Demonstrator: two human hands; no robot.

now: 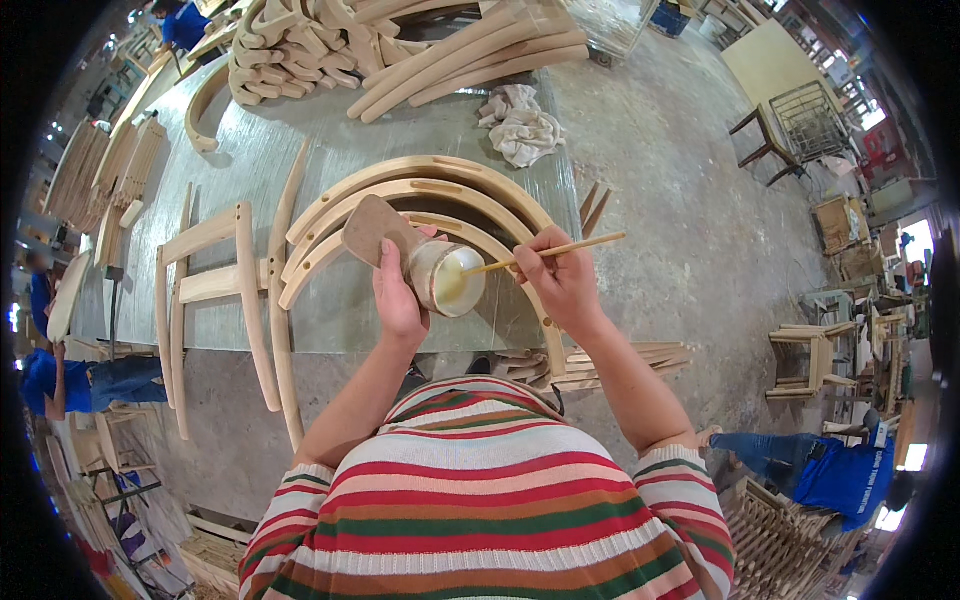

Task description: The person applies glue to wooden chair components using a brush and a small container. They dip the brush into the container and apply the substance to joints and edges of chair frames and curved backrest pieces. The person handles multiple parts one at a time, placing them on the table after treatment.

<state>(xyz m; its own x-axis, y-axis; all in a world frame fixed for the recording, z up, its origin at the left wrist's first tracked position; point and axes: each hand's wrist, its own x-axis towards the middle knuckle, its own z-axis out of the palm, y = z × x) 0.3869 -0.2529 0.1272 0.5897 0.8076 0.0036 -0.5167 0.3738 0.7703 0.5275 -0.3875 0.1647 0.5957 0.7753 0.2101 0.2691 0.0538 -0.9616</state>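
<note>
- Near edge of the worktop (330, 325) just ahead of the torso; both hands held over that edge, close to the right corner.
- Open grey concrete floor (680, 200) to the right of the worktop, bare up to a dark stool with a wire basket (800, 125).
- Left half of the worktop taken by a pale wooden chair frame (215, 290), laid flat and overhanging the near edge.
- Centre of the worktop taken by nested curved wooden rails (420, 190), arched away from the body, slotted along the upper faces.
- Far end stacked with more bent wooden parts (400, 50); crumpled white rag (520, 125) beside the stack.
- Left hand (400, 300) raised, fingers clamped on a round tin (445, 278) tilted toward the right, with pale yellowish paste inside and a shiny wall; flat brown lid (372, 228) held up behind the tin.
- Right hand (560, 280) with fingers pinched together on a thin wooden stick (545, 252), tip dipped into the tin.
- Worktop surface grey-green, streaked, smooth; wood throughout pale, unfinished, sanded.
- Workshop crowded at the rim: timber stacks at left, stools and crates at right.
</note>
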